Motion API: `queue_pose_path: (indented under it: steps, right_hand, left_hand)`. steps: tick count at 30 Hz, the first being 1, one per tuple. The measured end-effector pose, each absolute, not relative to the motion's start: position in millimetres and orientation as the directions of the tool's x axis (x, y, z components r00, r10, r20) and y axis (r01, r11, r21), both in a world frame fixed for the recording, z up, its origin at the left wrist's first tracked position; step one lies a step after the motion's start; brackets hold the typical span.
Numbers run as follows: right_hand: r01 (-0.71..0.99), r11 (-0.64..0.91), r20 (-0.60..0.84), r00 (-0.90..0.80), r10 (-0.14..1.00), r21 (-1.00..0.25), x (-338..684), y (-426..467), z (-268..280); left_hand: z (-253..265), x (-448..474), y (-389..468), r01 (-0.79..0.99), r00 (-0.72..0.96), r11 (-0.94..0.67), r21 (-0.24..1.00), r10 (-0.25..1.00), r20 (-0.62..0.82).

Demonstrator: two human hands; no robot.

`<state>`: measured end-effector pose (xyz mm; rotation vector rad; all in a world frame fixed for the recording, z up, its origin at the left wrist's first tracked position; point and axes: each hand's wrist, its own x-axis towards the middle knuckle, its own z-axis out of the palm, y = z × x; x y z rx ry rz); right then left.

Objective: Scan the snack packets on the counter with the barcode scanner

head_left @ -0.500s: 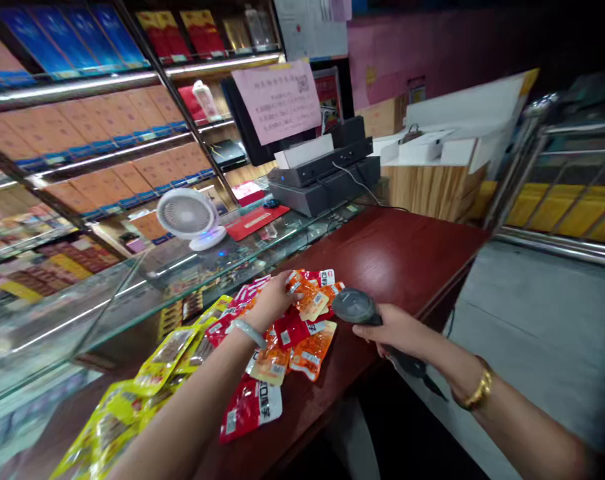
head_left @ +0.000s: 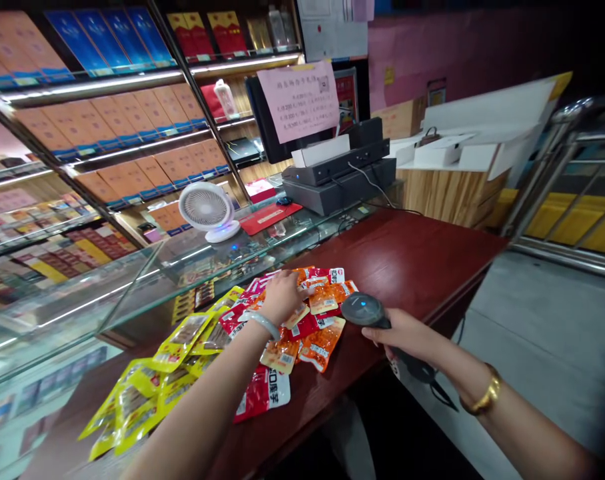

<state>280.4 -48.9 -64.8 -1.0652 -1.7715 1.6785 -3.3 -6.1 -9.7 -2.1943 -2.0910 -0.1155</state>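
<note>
My right hand is wrapped round the handle of a dark barcode scanner. The scanner's head, showing a small blue light, points left toward a pile of snack packets. Over that pile is my left hand, thumb apart from the fingers; the fingertips are partly hidden and no packet shows in its grasp. Just right of it lies an orange snack packet. Another orange packet and a red-and-white packet are nearer the front edge. Several yellow packets overlap on the left, partly behind my left forearm.
The packets lie on a dark red tabletop. Behind it runs a glass display counter carrying a white fan, a red sheet and a black cash-register unit. A metal railing stands at the right.
My left hand has let go of an orange packet, which now lies on the pile, and shifted left over the packets. The scanner stays in my right hand. The view has turned slightly.
</note>
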Motion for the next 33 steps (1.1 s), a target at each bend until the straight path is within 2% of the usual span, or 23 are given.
queue_pose_path:
  steps: [5,9,11,14,17,23,30,33]
  right_hand:
    - [0.223,-0.010,-0.144,-0.596,0.790,-0.975,281.3,-43.6,-61.3]
    - [0.225,-0.015,-0.147,-0.583,0.799,-0.974,283.7,-37.6,-63.8]
    - [0.225,-0.016,-0.150,-0.595,0.790,-0.974,284.6,-35.3,-66.3]
    - [0.232,-0.018,-0.159,-0.604,0.781,-0.973,284.8,-32.8,-68.8]
    - [0.228,-0.038,-0.170,-0.595,0.786,-0.973,284.6,-29.9,-67.7]
    - [0.188,-0.094,-0.184,-0.550,0.815,-0.978,292.6,-20.1,-60.2]
    - [0.151,-0.133,-0.190,-0.478,0.858,-0.980,316.4,-6.6,-69.5]
    - [0.112,-0.167,-0.200,-0.431,0.880,-0.980,324.4,-3.8,-73.8]
  left_hand:
    - [-21.5,14.9,24.9,0.994,0.093,-0.093,-0.048,0.996,-0.012]
    - [-20.0,18.2,31.5,0.997,0.068,-0.067,-0.032,0.998,0.020]
    - [-16.1,20.8,28.9,0.998,0.034,-0.035,0.051,0.999,0.017]
    - [-9.2,24.6,25.2,0.967,-0.010,0.017,0.255,1.000,-0.028]
    - [-4.1,27.7,27.7,0.916,-0.015,0.005,0.401,1.000,0.022]
    - [-4.2,41.5,45.2,0.874,0.009,-0.040,0.483,0.998,0.066]
    - [-19.7,68.5,79.1,0.864,-0.003,-0.011,0.503,1.000,0.027]
    - [-31.7,96.1,99.2,0.726,0.004,0.028,0.687,0.999,-0.045]
